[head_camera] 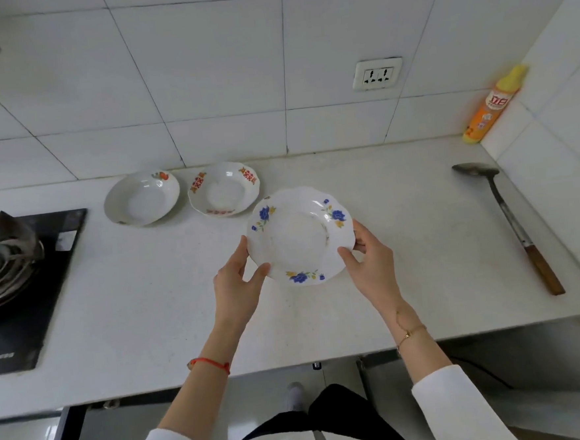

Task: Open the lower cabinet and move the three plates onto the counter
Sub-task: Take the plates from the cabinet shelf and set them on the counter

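From the head camera, looking down over a pale desk (403, 246) set against a white tiled wall, both hands hold one plate between them. The blue-flowered plate (300, 234) has a scalloped rim and is tipped a little toward the camera; whether its far edge touches the desk or is just above it cannot be told. The left hand (238, 282) is clamped on the plate's left rim, thumb on the upper face and fingers beneath, with a red string around that wrist. The right hand (370, 265) is closed on the right rim in the same way, thumb on top, and a thin gold bracelet lies on its wrist. Behind the held plate, near the wall, two more plates rest flat on the desk side by side: the plate with an orange motif (142, 198) on the left and the plate with red patterns (224, 189) just to its right, their rims close together but whether they touch is unclear. The blue-flowered plate's upper left edge sits just beside the red-patterned one. A gas stove (11, 273) occupies the left end of the desk. On the right, well apart from the plates, lies a metal spatula (508, 225) with a wooden handle, and an orange bottle (493, 106) stands in the far corner. A wall socket (377, 74) is set in the tiles above.
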Available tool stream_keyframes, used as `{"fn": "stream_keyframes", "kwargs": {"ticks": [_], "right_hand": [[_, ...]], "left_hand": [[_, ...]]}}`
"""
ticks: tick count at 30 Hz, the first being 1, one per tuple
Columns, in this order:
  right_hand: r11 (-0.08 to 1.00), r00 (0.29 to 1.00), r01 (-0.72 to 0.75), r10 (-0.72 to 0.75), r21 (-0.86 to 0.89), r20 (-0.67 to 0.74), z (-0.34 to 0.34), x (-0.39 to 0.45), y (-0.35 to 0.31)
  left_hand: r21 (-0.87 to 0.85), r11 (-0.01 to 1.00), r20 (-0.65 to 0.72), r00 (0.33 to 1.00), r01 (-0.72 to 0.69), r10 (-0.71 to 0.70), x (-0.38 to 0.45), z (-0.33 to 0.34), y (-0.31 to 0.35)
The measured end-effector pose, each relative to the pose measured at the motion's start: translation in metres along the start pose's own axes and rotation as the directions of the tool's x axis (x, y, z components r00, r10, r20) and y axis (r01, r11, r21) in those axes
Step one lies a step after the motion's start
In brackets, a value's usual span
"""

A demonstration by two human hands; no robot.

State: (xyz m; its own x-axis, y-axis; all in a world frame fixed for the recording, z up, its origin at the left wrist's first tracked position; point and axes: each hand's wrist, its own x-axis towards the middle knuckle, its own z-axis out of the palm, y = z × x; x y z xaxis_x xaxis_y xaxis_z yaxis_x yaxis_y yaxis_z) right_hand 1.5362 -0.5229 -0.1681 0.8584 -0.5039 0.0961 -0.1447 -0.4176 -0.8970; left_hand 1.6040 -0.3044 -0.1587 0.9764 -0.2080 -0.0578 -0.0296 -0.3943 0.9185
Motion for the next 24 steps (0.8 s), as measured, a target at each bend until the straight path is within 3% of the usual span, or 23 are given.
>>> {"fn": "stream_keyframes", "kwargs": {"ticks": [24], "right_hand": [[0.984, 0.984, -0.083, 0.107, -0.157, 0.145, 0.047, 0.239, 0.079]], "left_hand": [[0.016, 0.979, 0.017, 0.979, 0.205, -0.205, 0.222, 0.093, -0.013]]}}
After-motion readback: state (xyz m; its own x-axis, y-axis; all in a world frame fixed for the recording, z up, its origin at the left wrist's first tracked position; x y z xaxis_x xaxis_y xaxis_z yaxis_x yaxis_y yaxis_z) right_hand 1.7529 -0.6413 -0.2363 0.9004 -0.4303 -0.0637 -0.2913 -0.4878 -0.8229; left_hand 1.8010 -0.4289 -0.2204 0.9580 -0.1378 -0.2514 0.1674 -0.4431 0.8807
